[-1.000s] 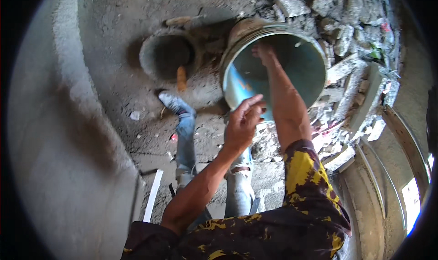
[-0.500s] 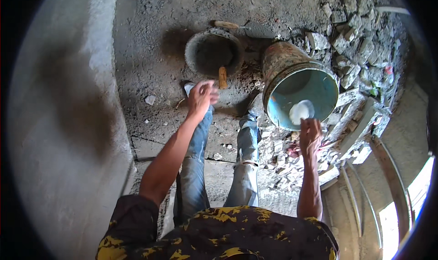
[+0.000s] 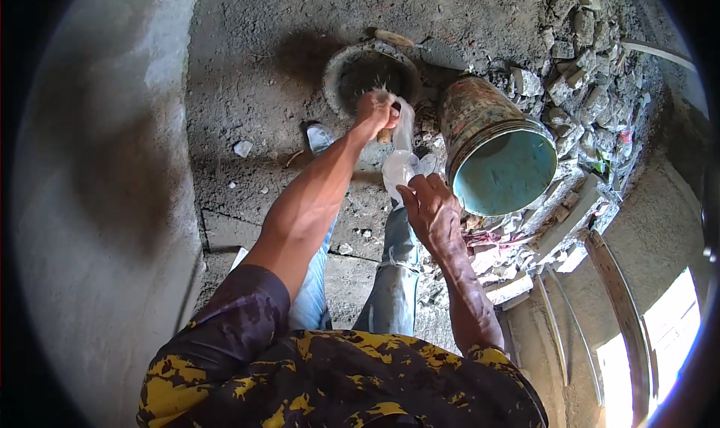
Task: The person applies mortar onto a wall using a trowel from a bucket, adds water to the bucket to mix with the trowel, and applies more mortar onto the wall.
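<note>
The person holds a clear plastic bag (image 3: 401, 154) stretched between both hands over a rough concrete floor (image 3: 247, 75). The left hand (image 3: 375, 111) is closed in a fist around the bag's twisted upper end, farther from the body; the right hand (image 3: 431, 210) cups and grips the fuller lower end, nearer the body. The bag's long axis runs from the left fist back and slightly rightward to the right hand, so both hands touch it, one at each end. What fills the bag cannot be made out beyond a pale, translucent bulge near the right hand.

Just beyond the left fist sits a round dark pan (image 3: 371, 72) on the floor; its inside is in shadow and looks dark, with its contents unclear. To the right of the bag a large bucket (image 3: 495, 147) lies tipped on its side, mouth toward the person, its teal inside appearing empty. Broken rubble (image 3: 570, 45) is heaped behind and beside the bucket
</note>
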Tool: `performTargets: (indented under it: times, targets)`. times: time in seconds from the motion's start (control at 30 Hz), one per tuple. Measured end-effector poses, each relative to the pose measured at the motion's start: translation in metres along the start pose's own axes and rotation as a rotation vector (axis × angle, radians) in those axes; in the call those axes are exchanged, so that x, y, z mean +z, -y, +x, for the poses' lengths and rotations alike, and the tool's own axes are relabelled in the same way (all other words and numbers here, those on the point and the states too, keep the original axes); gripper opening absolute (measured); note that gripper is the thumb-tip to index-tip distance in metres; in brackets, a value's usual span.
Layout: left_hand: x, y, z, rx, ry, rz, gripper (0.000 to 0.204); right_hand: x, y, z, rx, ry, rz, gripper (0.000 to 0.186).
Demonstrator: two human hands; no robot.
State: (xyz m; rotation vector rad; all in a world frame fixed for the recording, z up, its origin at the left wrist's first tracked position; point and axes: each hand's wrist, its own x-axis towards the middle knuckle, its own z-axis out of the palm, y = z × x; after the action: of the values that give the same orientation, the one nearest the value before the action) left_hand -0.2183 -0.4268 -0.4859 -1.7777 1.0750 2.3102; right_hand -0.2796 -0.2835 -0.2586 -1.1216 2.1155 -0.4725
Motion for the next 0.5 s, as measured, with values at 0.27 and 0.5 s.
performTargets:
  times: [0.27,0.5]
  targets:
    - [-0.086,0.011,0.024,0.034,-0.022,0.492,0.046,-0.004,0.030,-0.005,0.061,0.014,0.124,0.017]
    - [-0.108,0.022,0.027,0.376,-0.285,0.797,0.028,0.010,0.034,0.037,-0.042,0.066,0.068,0.020]
